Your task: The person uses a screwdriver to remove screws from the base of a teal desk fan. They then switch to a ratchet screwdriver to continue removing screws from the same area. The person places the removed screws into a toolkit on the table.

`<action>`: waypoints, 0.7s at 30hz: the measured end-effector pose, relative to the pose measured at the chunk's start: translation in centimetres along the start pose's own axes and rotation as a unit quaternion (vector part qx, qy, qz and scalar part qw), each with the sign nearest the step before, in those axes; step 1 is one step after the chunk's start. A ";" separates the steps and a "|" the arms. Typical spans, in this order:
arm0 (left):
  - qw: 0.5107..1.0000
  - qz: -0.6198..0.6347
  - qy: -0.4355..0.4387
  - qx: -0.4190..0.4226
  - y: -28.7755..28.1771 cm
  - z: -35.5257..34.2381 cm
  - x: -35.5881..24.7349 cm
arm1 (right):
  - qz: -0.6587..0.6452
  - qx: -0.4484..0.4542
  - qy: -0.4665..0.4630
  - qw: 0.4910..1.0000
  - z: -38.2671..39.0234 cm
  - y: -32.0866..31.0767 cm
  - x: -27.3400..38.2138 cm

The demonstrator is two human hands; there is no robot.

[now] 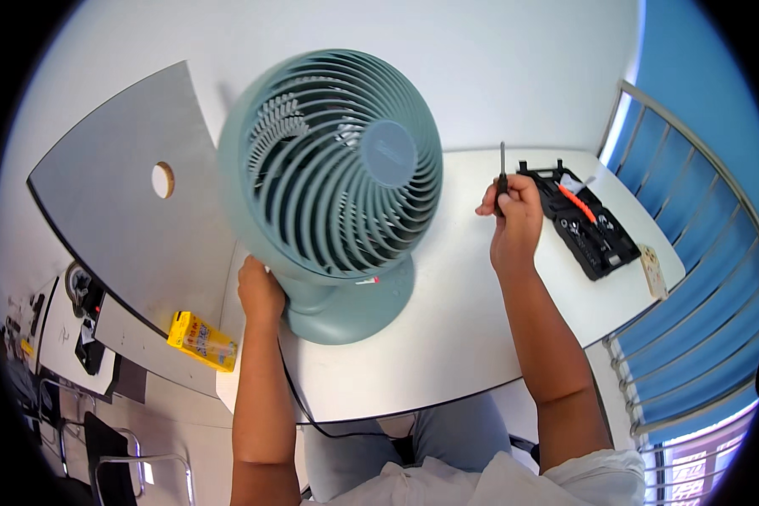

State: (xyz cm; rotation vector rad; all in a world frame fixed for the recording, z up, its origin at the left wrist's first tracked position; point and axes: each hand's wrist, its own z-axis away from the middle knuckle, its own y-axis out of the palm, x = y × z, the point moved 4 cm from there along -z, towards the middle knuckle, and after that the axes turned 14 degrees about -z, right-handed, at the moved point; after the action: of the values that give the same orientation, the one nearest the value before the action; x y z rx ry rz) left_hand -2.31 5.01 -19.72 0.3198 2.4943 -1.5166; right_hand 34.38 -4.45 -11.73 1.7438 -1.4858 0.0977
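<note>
A large grey-green fan (329, 169) with a spiral grille stands on the white table (447, 346), its round base (354, 316) near the middle-left. My left hand (261, 291) is at the lower left of the fan, against its neck; its fingertips are hidden behind the fan. My right hand (516, 219) is closed round the dark handle of a screwdriver (503, 169), the shaft pointing up, apart from the fan. Just right of that hand lies an open black tool case (586, 240) with an orange-handled tool (577, 203) in it.
A grey divider panel (126, 160) with a round hole rises at the left. A yellow carton (202, 341) stands at the table's left edge. A pale patterned object (652, 271) lies by the right edge, near metal railings (700, 152). A dark cord (293, 392) hangs over the front edge.
</note>
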 end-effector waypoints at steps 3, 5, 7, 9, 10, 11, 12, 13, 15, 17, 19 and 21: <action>0.999 0.049 -0.003 -0.002 0.3 0.1 0.2 | -0.054 -0.138 0.105 0.983 0.0 -3.1 -3.1; 0.999 0.049 -0.005 -0.010 0.5 0.1 0.2 | -0.025 -0.134 0.188 0.973 0.5 -3.5 -5.3; 0.999 0.051 -0.001 -0.012 0.9 0.0 0.5 | -0.008 -0.112 0.241 0.964 1.6 -3.4 -6.8; 0.998 0.055 -0.013 -0.018 0.4 0.3 0.2 | 0.014 -0.078 0.282 0.956 2.5 -2.1 -7.3; 0.998 0.059 -0.007 -0.018 0.5 0.4 0.5 | 0.005 -0.063 0.293 0.954 3.0 -1.8 -7.6; 0.998 0.061 0.000 -0.020 0.3 0.3 0.7 | 0.007 -0.055 0.298 0.953 3.2 -1.6 -7.7; 0.997 0.073 0.017 -0.032 0.2 0.3 0.5 | 0.008 -0.047 0.303 0.952 3.4 -1.3 -7.6; 0.997 0.077 0.003 -0.023 0.3 0.4 0.6 | 0.010 -0.039 0.308 0.950 3.6 -1.1 -7.7; 0.996 0.085 -0.021 -0.007 -0.2 0.7 -0.6 | 0.017 -0.035 0.304 0.952 3.6 -1.3 -7.7; 0.995 0.092 -0.037 0.004 0.2 0.5 -0.4 | 0.019 -0.034 0.305 0.951 3.5 -1.4 -7.8; 0.996 0.076 -0.033 0.006 1.4 0.1 0.5 | 0.017 -0.036 0.311 0.950 3.5 -1.5 -7.9; 0.998 0.029 0.038 -0.033 3.8 -0.8 3.3 | -0.004 -0.033 0.324 0.945 3.7 -1.6 -8.6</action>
State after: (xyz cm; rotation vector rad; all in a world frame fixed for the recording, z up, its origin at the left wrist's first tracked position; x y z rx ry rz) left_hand -4.45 7.64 -23.52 0.4426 2.5637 -1.4221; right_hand 31.55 -0.02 -19.67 1.4615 -0.9800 0.5562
